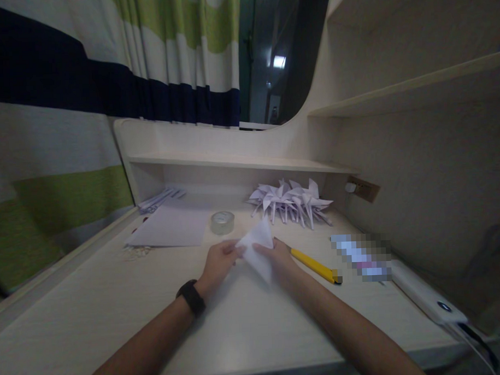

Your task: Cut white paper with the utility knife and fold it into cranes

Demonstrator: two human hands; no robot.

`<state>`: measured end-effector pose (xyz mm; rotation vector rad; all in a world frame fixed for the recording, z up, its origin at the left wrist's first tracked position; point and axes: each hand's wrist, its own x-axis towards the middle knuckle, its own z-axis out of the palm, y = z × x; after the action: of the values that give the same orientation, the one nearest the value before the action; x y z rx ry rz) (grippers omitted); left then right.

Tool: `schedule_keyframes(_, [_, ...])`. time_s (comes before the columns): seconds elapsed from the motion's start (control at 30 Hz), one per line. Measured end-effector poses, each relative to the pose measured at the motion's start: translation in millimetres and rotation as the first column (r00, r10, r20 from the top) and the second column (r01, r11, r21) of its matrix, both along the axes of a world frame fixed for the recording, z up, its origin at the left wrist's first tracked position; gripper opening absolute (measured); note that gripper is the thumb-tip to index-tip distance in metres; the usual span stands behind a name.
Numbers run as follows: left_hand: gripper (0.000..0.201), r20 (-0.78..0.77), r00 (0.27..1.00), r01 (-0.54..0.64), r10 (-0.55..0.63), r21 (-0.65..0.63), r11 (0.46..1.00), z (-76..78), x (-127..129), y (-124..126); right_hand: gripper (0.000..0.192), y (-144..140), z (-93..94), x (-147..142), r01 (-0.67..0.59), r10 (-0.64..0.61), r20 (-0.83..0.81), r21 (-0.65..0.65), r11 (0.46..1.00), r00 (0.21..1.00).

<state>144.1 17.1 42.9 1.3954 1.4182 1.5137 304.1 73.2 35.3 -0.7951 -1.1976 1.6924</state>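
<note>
I see the folded white paper (258, 253) pinched between my hands, left hand (220, 262) at its nine o'clock, right hand (281, 260) at three, just above the worktop (114, 301).

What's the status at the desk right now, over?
Left hand and right hand both pinching a folded white paper above the desk. Yellow utility knife lies beside the right hand. Tape roll and folded paper cranes behind, not touching.

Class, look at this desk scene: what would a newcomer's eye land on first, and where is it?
First, the white folded paper sheet pinched between the left hand and right hand at the desk's centre. Next, the cluster of white folded paper cranes behind it under the low shelf, and the yellow utility knife just right of the hands.
</note>
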Motion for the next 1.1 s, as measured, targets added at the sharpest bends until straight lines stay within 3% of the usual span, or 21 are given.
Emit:
schedule_keyframes(0.17, [0.042, 0.053, 0.996, -0.071, 0.070, 0.022, 0.997, -2.0, 3.0, -1.3, 0.043, -3.2, 3.2, -1.0, 0.055, -0.055, 0.002, 0.020, 0.998, 0.998])
schedule_keyframes(0.43, [0.035, -0.031, 0.995, -0.091, 0.094, 0.071, 0.993, -3.2, 4.1, -4.9, 0.043, -6.8, 4.6, -2.9, 0.100, -0.100, 0.000, 0.032, 0.994, 0.995])
schedule_keyframes(1.1, [0.032, 0.023, 0.991, -0.131, 0.129, 0.088, 0.988, 3.7, 9.8, -9.7, 0.043, -8.7, 7.4, -2.3, 0.082, -0.081, -0.037, 0.024, 0.996, 0.996])
